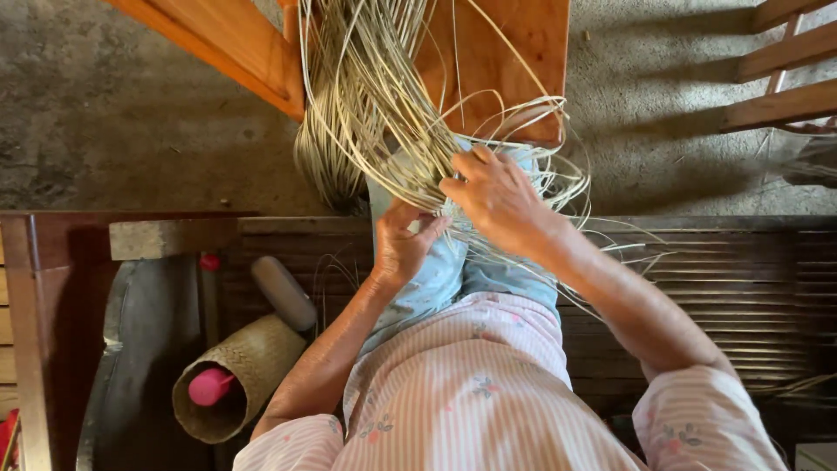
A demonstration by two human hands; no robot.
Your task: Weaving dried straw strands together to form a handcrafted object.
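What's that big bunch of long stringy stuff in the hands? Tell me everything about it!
The bundle of pale strips looks like thin, flat, straw-coloured cane. It fans out over the lap, some strands looping loose to the right. The right hand presses on it from above; the left hand grips it from below, where the strips cross.

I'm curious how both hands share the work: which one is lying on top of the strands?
The right hand. It lies over the pale strands, fingers spread on top; the left hand sits lower, gripping them from beneath.

A home craft workshop for weaving. Loose cane strips [375, 96] hang over a bare concrete floor [113, 113]. A woven basket [235, 375] lies on the wooden bench [732, 288].
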